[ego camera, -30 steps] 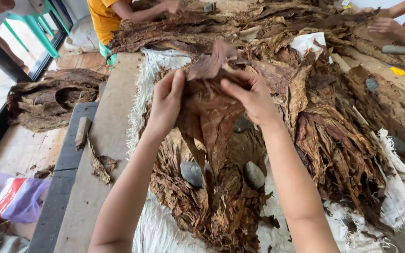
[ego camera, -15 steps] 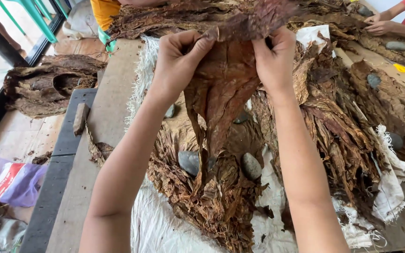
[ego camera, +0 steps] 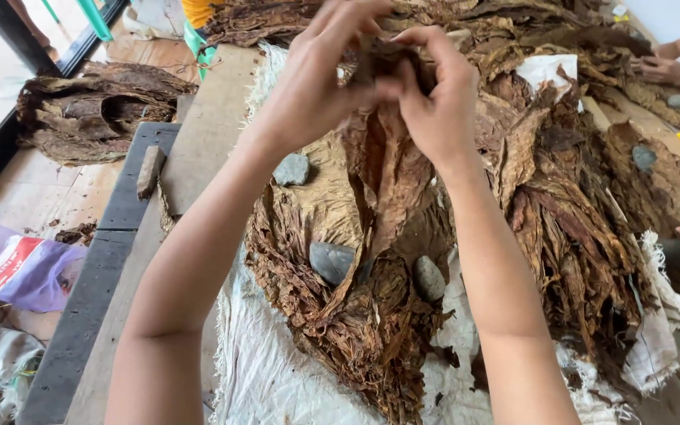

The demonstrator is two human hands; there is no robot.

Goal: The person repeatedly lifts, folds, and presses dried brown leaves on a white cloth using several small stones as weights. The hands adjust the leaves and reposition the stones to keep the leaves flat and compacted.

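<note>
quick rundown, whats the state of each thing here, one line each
left hand: raised, fingers pinching the top of the dried leaf
right hand: raised, gripping the same leaf top
dried leaf: held up, hanging, crinkled
leaf pile: flat on the white cloth
grey stones: resting on the pile
white cloth: spread out, frayed edge
purple bag: lying crumpled on the floor

Bright, soft daylight enters from the upper left of the frame; shadows are faint, focus sharp, edges slightly stretched.
</note>
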